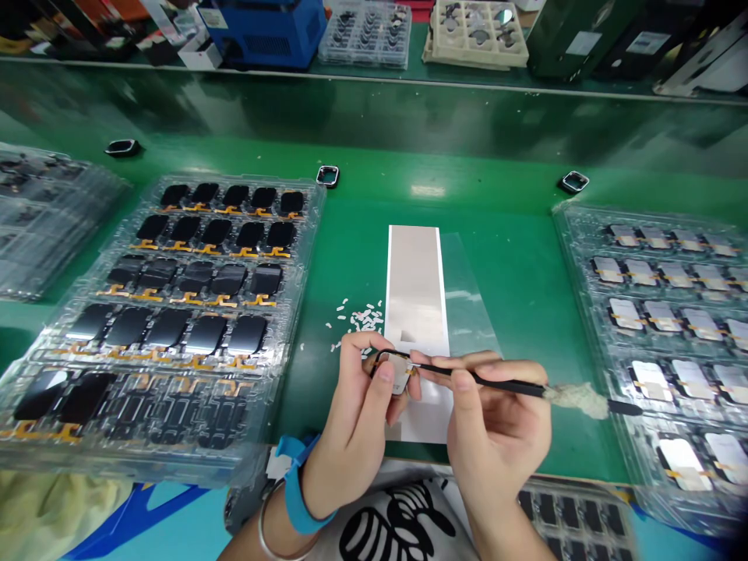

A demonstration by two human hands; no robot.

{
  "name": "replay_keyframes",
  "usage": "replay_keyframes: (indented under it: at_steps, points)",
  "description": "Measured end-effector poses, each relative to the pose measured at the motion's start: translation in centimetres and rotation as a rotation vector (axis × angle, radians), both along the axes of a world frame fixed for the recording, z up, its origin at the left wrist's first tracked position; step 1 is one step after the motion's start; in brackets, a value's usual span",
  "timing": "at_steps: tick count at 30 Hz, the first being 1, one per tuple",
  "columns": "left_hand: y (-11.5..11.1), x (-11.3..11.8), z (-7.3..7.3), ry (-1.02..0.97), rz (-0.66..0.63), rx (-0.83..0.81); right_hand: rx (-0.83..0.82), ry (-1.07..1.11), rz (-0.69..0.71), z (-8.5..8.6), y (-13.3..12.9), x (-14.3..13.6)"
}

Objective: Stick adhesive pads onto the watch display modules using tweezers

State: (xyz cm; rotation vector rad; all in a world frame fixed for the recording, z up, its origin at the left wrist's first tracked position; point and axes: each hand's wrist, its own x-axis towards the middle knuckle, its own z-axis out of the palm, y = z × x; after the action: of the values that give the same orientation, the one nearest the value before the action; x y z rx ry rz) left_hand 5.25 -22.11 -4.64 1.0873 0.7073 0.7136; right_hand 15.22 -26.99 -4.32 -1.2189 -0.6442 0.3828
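Note:
Between its thumb and fingers my left hand [363, 397] holds a small square screen part [393, 372], its light grey back facing up and its rim dark. My right hand [502, 421] grips a thin black tool [508, 385], with pale material wrapped round its rear part. The tool's tip touches or lies very close to the screen part's right edge. Beneath the hands lies a long sheet [416, 273] with a greyish surface and white edges. Small white pieces [365, 319] are scattered left of the sheet.
A clear tray [312, 257] with rows of black screens is at the left, another [576, 280] with silver-backed parts at the right. Small square frames [328, 176] sit behind. A shelf [374, 76] across the back holds a blue box [274, 35] and parts trays.

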Motion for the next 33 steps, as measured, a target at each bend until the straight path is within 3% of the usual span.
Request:
replay_keyframes:
  at_steps: [8,13,17,23,27,33]
  points:
    - [0.2,0.2,0.1,0.016,0.028,0.053,0.024,-0.022,0.023,-0.2,0.0,0.0]
    - [0.4,0.2,-0.3,0.111,0.066,0.091,0.078,0.071,-0.047,-0.2,-0.2,0.2]
    - [0.7,-1.0,0.8,0.2,-0.144,0.081,0.059,0.05,-0.084,0.1,-0.7,1.6]
    - [2.2,-2.3,4.1,0.352,-0.547,0.131,-0.075,-0.016,-0.152,0.5,-2.4,5.1]
    - [3.7,-1.3,5.3,0.454,-0.695,0.188,-0.112,-0.012,-0.131,0.0,-3.5,6.1]
    - [4.3,-0.4,6.0,0.522,-0.89,0.193,-0.162,-0.037,-0.147,-0.7,-4.2,6.4]
